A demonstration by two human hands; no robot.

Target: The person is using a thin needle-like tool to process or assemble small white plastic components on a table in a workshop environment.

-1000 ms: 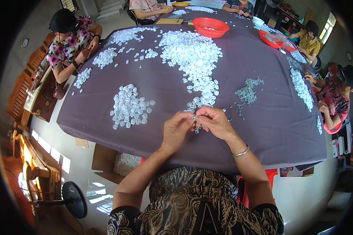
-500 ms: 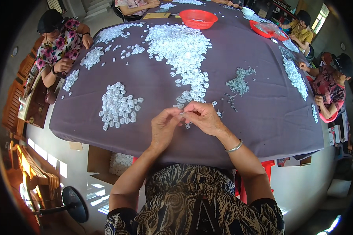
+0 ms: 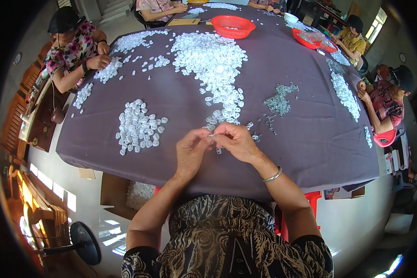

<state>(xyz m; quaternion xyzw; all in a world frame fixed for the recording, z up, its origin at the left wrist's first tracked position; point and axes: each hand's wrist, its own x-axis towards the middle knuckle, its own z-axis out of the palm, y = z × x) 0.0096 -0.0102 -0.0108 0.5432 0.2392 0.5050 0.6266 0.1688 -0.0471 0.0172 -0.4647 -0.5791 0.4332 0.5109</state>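
Pinching one small white piece between thumbs and forefingers, the left hand and right hand meet near the frame's centre. Beyond: one large white spread, upper centre, its pieces uncountable; one grey pin heap, right; two red basins, top and upper right; five co-workers, outermost.

No lettering, labels, numbers or signs legible anywhere.
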